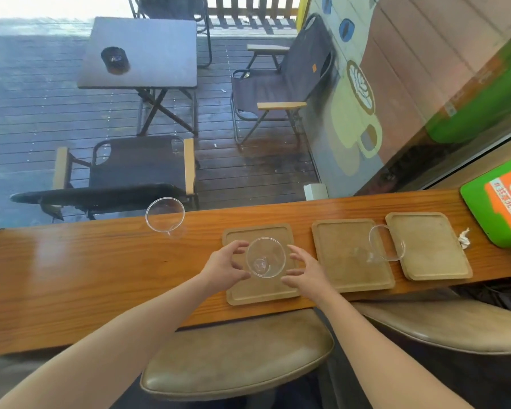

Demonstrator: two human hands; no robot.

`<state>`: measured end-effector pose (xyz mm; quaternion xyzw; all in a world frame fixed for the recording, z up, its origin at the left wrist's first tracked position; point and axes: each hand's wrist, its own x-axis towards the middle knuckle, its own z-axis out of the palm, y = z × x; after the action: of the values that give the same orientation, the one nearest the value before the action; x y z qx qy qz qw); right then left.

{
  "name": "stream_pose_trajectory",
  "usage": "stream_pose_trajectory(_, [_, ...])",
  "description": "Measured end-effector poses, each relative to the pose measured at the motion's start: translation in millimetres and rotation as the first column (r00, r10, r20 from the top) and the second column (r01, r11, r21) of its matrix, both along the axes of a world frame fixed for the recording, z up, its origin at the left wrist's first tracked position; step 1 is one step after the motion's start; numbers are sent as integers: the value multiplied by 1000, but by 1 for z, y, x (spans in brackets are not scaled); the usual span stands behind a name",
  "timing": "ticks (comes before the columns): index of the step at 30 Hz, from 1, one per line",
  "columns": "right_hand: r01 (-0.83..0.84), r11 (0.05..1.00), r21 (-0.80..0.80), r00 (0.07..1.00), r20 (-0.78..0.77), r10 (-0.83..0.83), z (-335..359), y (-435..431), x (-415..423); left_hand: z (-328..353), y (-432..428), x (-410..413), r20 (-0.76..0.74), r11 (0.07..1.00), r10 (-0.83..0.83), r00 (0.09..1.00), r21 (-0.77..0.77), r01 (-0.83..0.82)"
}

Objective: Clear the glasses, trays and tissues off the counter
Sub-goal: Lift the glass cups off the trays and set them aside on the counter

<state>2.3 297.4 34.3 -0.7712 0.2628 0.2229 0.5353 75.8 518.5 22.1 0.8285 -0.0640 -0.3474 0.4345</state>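
Centre frame: clear glass (265, 257) stands on the leftmost tray (260, 290), counter (101, 276). Left hand (223, 268) and right hand (303, 274) flank it, fingers spread, not gripping. Judged light, rigid, slippery, breakable; best gripped around its wall.

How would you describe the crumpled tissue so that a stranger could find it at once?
Follow the long wooden counter toward its right end, past the three wooden trays. The tissue lies on the bare wood between the rightmost tray and the green sign. It is the only small, white, crumpled thing there.
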Motion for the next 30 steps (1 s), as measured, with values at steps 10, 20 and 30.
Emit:
stream_pose_trajectory(10, [-115, 992, 50, 990, 82, 111, 16, 27, 10, 10, 16, 0, 43, 996, -21, 999, -82, 25])
stream_pose_trajectory(20, [-296, 955, -7, 949, 112, 295, 7, 116, 30, 14, 105, -8, 55, 992, 116, 992, -48, -114])
stream_pose_trajectory(30, [-382, 924, -3, 913, 155, 378, -1, 230, 66, 8, 206, -3, 49, 931, 364, 930, 20, -365])
